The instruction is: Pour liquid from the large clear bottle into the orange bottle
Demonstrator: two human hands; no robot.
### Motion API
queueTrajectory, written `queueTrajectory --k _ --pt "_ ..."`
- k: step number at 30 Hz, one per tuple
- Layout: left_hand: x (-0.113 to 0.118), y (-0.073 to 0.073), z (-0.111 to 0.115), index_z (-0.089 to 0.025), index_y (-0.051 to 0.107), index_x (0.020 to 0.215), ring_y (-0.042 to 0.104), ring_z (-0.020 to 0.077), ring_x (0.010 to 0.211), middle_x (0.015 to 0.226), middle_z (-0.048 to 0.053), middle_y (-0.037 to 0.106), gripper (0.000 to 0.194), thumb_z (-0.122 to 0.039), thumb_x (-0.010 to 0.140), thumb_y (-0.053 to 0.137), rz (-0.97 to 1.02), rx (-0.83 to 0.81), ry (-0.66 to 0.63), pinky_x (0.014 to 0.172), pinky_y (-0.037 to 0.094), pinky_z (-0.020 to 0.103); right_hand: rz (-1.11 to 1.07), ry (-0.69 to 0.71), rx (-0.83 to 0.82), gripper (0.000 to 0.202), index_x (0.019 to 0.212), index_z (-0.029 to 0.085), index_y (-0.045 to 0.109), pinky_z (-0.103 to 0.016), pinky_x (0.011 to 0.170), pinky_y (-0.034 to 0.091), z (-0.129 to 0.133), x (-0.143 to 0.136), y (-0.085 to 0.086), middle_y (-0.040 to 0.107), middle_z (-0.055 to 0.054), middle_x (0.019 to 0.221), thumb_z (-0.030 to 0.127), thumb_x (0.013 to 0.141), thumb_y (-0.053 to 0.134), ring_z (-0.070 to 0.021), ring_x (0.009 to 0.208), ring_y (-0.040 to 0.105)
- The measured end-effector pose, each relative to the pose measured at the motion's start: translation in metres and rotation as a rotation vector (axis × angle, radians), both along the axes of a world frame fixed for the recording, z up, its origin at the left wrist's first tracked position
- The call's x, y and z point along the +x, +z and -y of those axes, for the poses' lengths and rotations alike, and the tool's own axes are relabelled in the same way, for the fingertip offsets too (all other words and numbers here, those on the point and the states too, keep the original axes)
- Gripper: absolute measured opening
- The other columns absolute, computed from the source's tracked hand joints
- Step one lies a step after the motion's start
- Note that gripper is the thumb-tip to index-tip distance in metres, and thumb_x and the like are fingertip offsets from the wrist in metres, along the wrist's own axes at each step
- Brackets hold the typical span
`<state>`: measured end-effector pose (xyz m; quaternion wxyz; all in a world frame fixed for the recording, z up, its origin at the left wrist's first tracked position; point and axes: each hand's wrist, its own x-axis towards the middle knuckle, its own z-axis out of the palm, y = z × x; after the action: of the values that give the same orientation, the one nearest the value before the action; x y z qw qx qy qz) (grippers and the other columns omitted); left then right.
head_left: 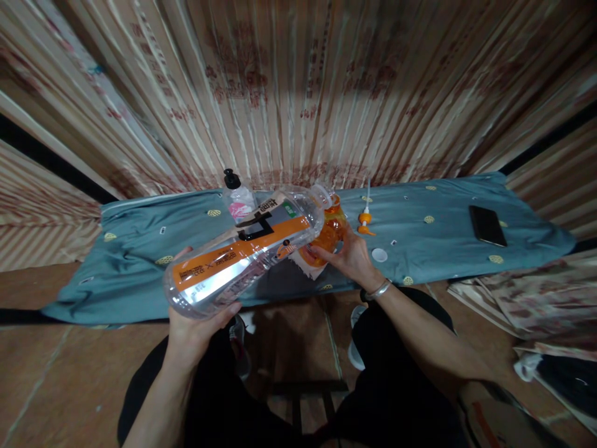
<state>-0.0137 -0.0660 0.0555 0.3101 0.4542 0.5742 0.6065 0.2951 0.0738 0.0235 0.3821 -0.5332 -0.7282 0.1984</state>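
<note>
My left hand (pixel 198 333) is closed round the base of a large clear bottle (pixel 242 261) with an orange and silver label. The bottle is tilted, its uncapped neck pointing up and right, close to the mouth of a smaller orange see-through bottle (pixel 329 233). Around that orange bottle my right hand (pixel 352 255) is closed, with a paper tissue (pixel 310 269) beneath it. An orange pump top (pixel 365 219) with a thin tube lies just right of it. Near my right wrist is a white round cap (pixel 379 255). Whether liquid flows between the two bottles I cannot tell.
Behind the large bottle stands a clear pump bottle (pixel 239 202) with a black top. A dark phone (pixel 487 226) lies at the right on the teal cloth (pixel 443 249) covering the narrow table. Striped curtains (pixel 289 93) hang close behind and at both sides.
</note>
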Motion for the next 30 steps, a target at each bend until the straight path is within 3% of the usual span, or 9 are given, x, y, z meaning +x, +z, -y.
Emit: queueTrajectory --k 5,19,30 --pt "-0.0007 0.0018 -0.0011 -0.026 0.045 0.157 0.074 0.0388 0.120 0.142 0.016 0.070 0.124 -0.050 0.052 0.106 0.020 -0.003 -0.003 0.095 0.068 0.050 0.000 -0.018 0.007 0.086 0.135 0.017 0.063 -0.051 0.080 0.067 -0.0002 -0.0003 -0.0001 0.082 -0.018 0.116 0.077 0.075 0.082 -0.0402 0.097 0.081" --pt "-0.0028 0.0015 0.0004 -0.027 0.042 0.160 0.075 0.0362 0.119 0.146 0.016 0.067 0.123 -0.045 0.056 0.106 0.023 -0.017 -0.023 0.095 0.068 0.047 -0.014 -0.009 0.018 0.087 0.136 0.018 0.063 -0.053 0.084 0.067 -0.0016 0.0003 -0.0037 0.082 -0.018 0.115 0.077 0.075 0.083 -0.0410 0.100 0.081" --pt "-0.0009 -0.0047 -0.0020 -0.028 0.044 0.159 0.076 0.0358 0.112 0.148 0.017 0.066 0.125 -0.051 0.053 0.105 0.049 0.014 0.007 0.090 0.069 0.048 0.007 -0.022 0.049 0.083 0.134 0.019 0.063 -0.047 0.077 0.066 -0.0002 0.0000 -0.0017 0.083 -0.017 0.112 0.076 0.077 0.082 -0.0387 0.096 0.081"
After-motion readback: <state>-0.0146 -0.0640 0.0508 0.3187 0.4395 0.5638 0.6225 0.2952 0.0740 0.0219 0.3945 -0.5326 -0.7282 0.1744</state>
